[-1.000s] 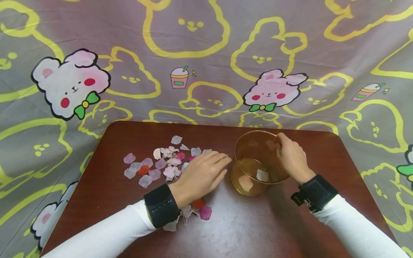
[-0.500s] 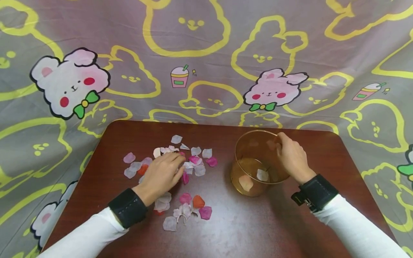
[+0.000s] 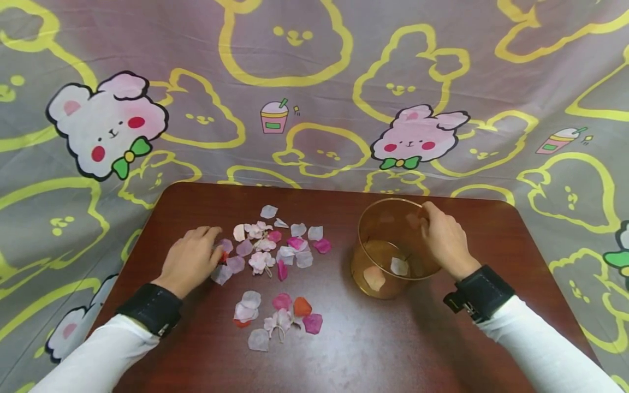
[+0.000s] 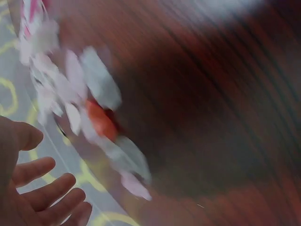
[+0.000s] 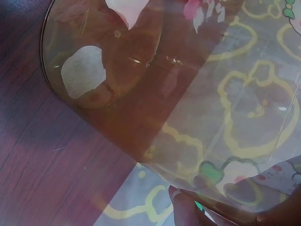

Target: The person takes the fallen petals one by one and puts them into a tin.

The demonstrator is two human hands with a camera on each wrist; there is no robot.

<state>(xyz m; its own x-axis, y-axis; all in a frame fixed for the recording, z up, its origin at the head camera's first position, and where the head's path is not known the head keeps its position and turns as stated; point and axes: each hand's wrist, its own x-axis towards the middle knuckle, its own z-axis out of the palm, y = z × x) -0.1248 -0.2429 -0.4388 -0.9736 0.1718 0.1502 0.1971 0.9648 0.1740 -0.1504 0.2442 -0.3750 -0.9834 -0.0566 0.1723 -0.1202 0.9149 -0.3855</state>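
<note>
My right hand (image 3: 446, 237) grips the rim of a see-through amber bucket (image 3: 375, 232), which stands on the table at the right. Inside lie a peach petal (image 3: 374, 278) and a whitish petal (image 5: 83, 71). At the left, my left hand (image 3: 190, 261) hovers at the edge of the scattered petals, hiding some of them. Its fingers are relaxed and spread in the left wrist view, with nothing between them. Right by its thumb are a red petal (image 4: 101, 121) and a pale purple petal (image 3: 235, 265).
Loose pink, white and purple petals (image 3: 265, 244) cover the left middle of the brown table (image 3: 373, 349). A second group with an orange petal (image 3: 302, 307) lies nearer the front. A patterned cloth (image 3: 319, 109) hangs behind and at the sides.
My left hand has swept from beside the bucket leftward across the petals to their left edge. The right hand and the bucket have stayed in place.
</note>
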